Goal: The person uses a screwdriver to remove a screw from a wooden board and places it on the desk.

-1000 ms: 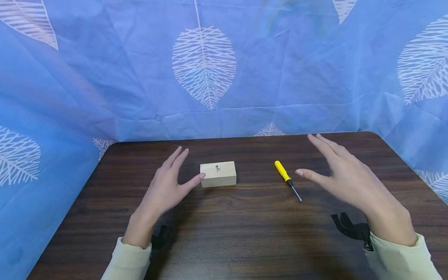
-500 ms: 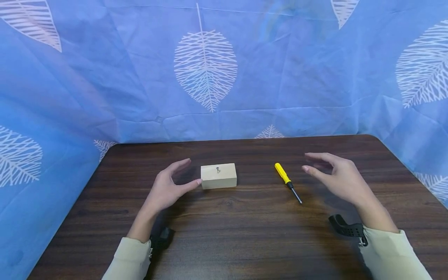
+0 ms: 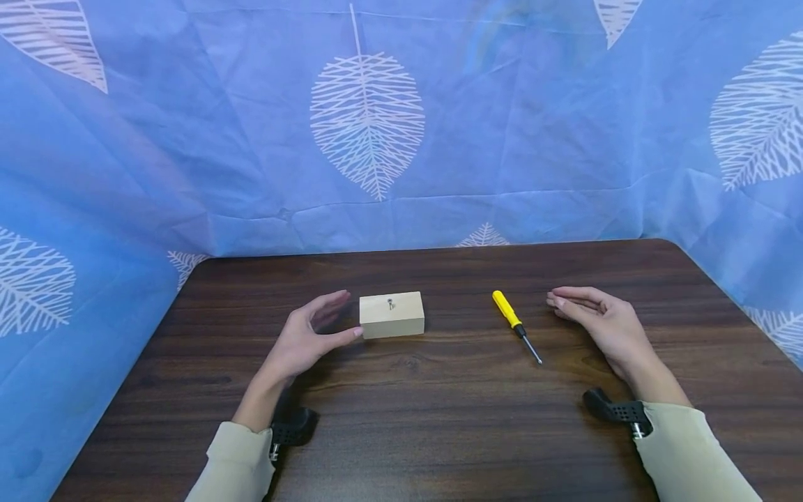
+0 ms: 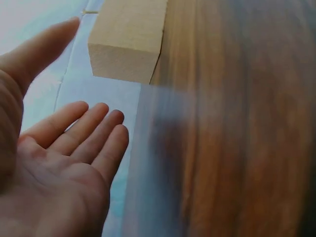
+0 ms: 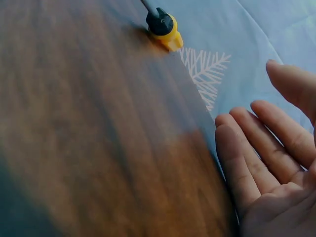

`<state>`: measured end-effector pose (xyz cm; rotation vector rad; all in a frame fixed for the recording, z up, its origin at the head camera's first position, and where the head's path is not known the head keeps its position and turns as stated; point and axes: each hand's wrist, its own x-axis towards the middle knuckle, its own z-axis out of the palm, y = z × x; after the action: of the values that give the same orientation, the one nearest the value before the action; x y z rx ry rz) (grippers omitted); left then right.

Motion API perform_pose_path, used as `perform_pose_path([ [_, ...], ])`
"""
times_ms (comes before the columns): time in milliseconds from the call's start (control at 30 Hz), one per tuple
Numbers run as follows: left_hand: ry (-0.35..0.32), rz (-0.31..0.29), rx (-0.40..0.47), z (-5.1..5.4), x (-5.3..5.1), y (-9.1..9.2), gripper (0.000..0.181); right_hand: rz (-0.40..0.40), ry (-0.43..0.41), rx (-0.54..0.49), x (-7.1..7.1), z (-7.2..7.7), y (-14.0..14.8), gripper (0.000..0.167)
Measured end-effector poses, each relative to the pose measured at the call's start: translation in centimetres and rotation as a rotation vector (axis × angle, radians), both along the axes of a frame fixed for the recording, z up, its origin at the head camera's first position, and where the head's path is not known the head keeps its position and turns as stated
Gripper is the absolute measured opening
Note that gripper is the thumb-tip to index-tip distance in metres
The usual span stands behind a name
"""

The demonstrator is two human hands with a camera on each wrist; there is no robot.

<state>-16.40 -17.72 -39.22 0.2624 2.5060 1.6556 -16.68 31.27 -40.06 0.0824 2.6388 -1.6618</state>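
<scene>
A pale wooden block lies on the table with a small screw sticking up from its top. The screw also shows at the upper left in the left wrist view. My left hand is just left of the block, fingers loosely bent and thumb near the block's front left corner; it holds nothing. Right of the block lies a screwdriver with a yellow and black handle, its metal tip toward me. My right hand hovers to its right, fingers loosely curved and holding nothing.
The dark wooden table has rounded far corners. A blue cloth with white leaf prints hangs behind it and along both sides. Each wrist wears a black strap mount, such as the right strap.
Both hands have come down and their fingers have drawn in from a wider spread. The right hand has shifted slightly toward me. The block and screwdriver stay where they were.
</scene>
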Motion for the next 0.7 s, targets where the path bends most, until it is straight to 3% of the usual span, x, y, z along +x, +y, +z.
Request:
perform_pose_path([
  [200, -0.043, -0.043, 0.124, -1.3, -0.5, -0.2, 0.079, 0.019, 0.007, -0.03, -0.1, -0.4, 0.3, 0.064],
  [367, -0.073, -0.057, 0.179, -1.5, -0.7, -0.7, 0.074, 0.01, 0.001, 0.001, 0.0, -0.3, 0.1, 0.063],
  [533, -0.105, -0.037, 0.234, -1.6, -0.8, -0.7, 0.068, 0.003, -0.011, 0.025, -0.1, 0.1, -0.2, 0.064],
  [700, -0.094, -0.009, 0.212, -1.7, -1.2, -0.2, 0.068, -0.001, -0.037, 0.059, 0.0, 0.0, -0.8, 0.067],
])
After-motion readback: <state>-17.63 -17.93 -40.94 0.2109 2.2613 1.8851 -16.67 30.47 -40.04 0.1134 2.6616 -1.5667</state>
